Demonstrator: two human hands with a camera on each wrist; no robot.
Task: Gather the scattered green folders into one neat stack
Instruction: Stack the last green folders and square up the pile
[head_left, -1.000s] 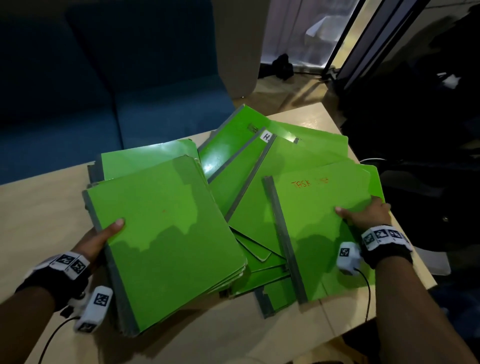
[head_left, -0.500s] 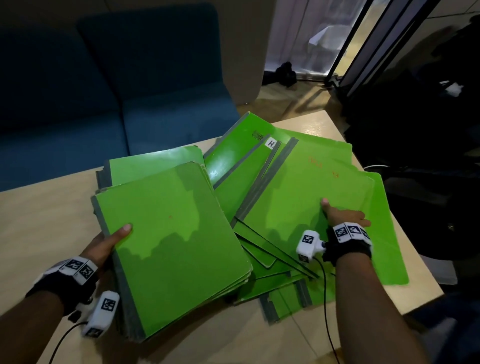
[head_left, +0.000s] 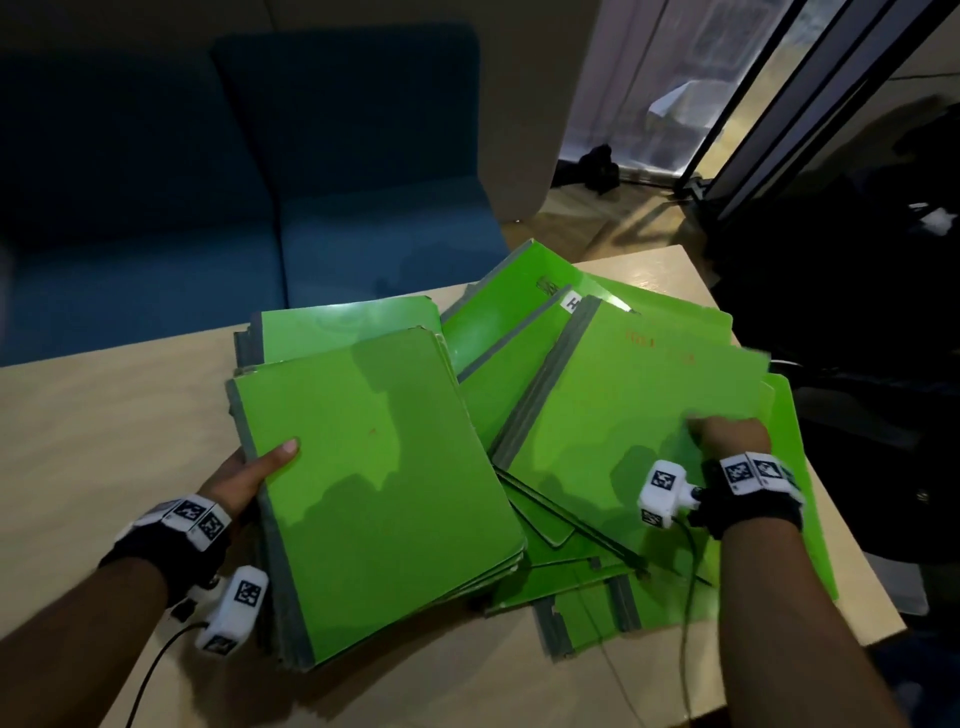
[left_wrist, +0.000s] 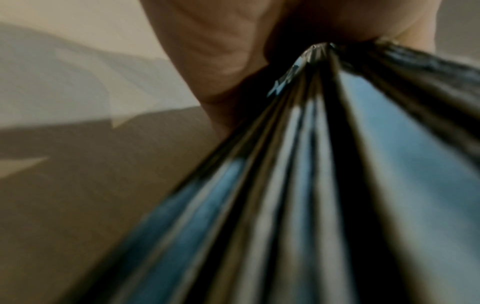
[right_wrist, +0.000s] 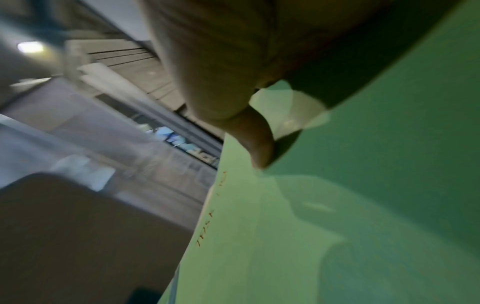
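Green folders with grey spines cover the middle of the wooden table (head_left: 104, 415). My left hand (head_left: 249, 470) grips the spine side of a thick stack of folders (head_left: 374, 483), thumb on top, the fingers under it hidden. Up close, the left wrist view shows the stack's grey spines (left_wrist: 324, 185) fanning out from the hand. My right hand (head_left: 727, 436) holds a folder with orange writing (head_left: 639, 410) by its right edge, lifted and tilted over the scattered folders (head_left: 587, 587). The right wrist view shows the thumb (right_wrist: 257, 139) pressed on that folder (right_wrist: 337, 226).
A dark blue sofa (head_left: 234, 208) runs along the table's far side. More loose green folders (head_left: 498, 306) lie fanned at the back right, near the table's corner. A dark bag or clothing (head_left: 857, 312) sits off the right edge. Glass doors (head_left: 727, 104) stand beyond.
My right hand has carried the written folder up and leftward off the right pile, tilting it. The left hand and its stack have barely moved.
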